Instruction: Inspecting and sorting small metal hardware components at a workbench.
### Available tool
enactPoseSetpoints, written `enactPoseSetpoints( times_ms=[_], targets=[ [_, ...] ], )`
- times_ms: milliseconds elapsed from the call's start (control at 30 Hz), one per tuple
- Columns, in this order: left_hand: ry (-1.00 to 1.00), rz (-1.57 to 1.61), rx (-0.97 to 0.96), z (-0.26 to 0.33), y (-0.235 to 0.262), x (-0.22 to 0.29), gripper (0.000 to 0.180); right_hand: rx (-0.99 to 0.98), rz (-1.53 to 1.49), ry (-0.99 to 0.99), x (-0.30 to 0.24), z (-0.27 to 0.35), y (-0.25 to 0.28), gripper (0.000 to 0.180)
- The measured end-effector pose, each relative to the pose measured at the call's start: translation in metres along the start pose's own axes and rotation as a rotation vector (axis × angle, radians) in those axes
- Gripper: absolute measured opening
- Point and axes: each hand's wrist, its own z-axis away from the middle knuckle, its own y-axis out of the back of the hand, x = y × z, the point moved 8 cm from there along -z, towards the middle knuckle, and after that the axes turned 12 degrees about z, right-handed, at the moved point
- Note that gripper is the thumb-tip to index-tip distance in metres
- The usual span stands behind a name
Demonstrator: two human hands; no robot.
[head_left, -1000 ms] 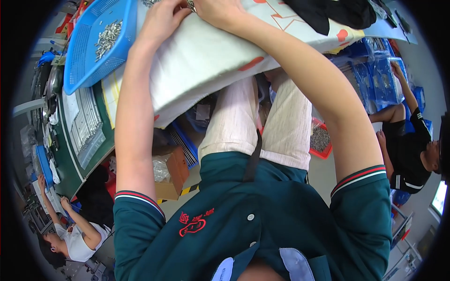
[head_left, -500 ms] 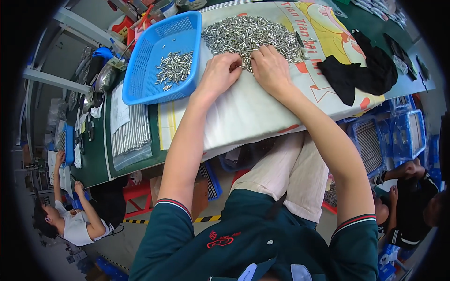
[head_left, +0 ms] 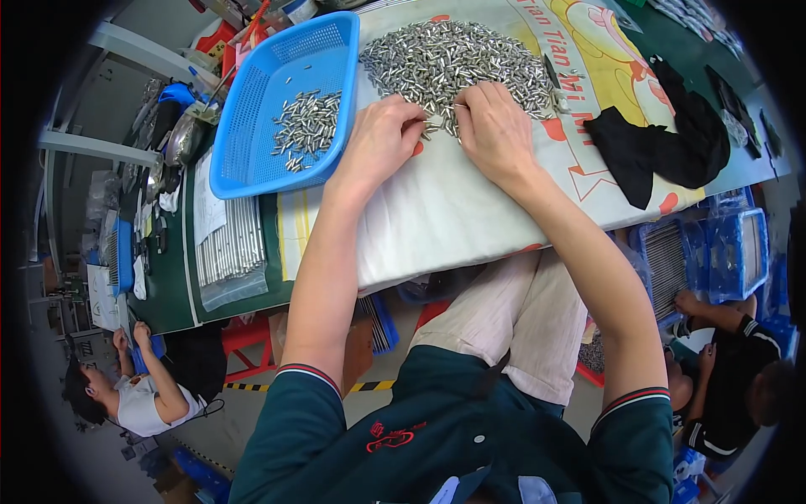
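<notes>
Left hand: the left hand [head_left: 379,141] lay knuckles-up just above the frame's centre, fingers curled shut at the near edge of the heap; what they pinched could not be told.
Right hand: the right hand [head_left: 495,126] sat just beside it, fingers bent down onto the same edge, the fingertips hidden among the pieces.
Heap: a wide pile of small shiny metal cylinders [head_left: 453,55] spread across the upper middle of the frame, touching both hands.
Surface: a white woven sack with red and yellow print [head_left: 445,210] lay flat under the pile.
Basket: a blue perforated plastic basket [head_left: 252,160] sat in the upper left, holding a smaller scatter of the same cylinders.
Cloth: a crumpled black fabric piece [head_left: 663,143] lay at right on the sack.
</notes>
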Motion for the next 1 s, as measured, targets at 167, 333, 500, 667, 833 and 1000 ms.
enactPoseSetpoints(
  times_ms=[167,333,500,667,833,1000],
  targets=[
    [0.024,-0.043,0.002,0.001,0.005,0.003,0.010,0.013,-0.002,-0.011,0.001,0.000,0.002,0.006],
    [-0.007,-0.209,-0.032,0.003,0.003,-0.002,0.014,0.010,0.005,-0.009,0.000,0.000,0.003,0.005],
    [0.071,-0.149,-0.031,0.004,0.003,0.000,0.015,-0.002,0.018,0.005,-0.001,0.000,0.003,0.005],
    [0.030,-0.144,-0.044,0.004,-0.001,0.001,0.013,0.014,-0.047,-0.018,0.001,-0.001,0.005,0.004],
    [-0.045,-0.216,-0.004,0.003,-0.008,0.006,0.009,0.011,-0.101,-0.023,0.004,-0.002,0.006,0.004],
    [-0.066,-0.322,0.084,0.005,-0.009,0.007,0.006,-0.049,-0.165,-0.017,0.001,-0.003,0.004,0.004]
  ],
)
